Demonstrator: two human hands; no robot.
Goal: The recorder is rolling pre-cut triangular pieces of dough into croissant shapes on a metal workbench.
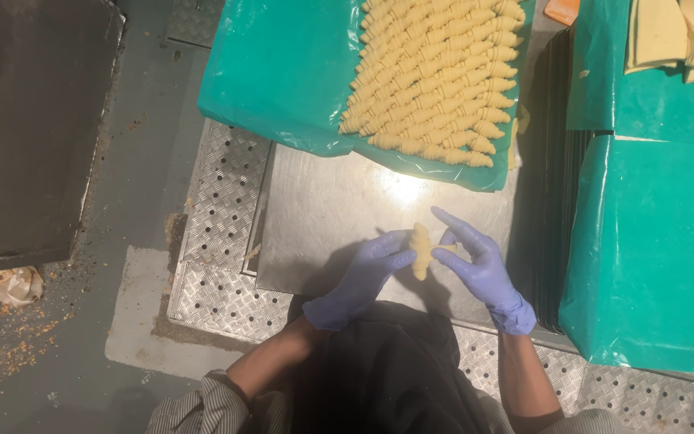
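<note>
Rolled croissant dough (421, 251), pinched between fingers of gloved left hand (361, 277) and right hand (482, 269), just above steel desk (323, 209). Probably soft, light, easily squashed; best held gently near ends.

Colours and surface patterns at the work station

Gloves on left hand (363, 273) and right hand (483, 269): lavender-blue. Dough roll (421, 251) and stacked dough rolls (435, 72): pale yellow, ridged. Plastic sheet (283, 72): teal green. Worktop (331, 209): plain grey steel. Floor plate (218, 241): silver, raised diamond tread.
</note>
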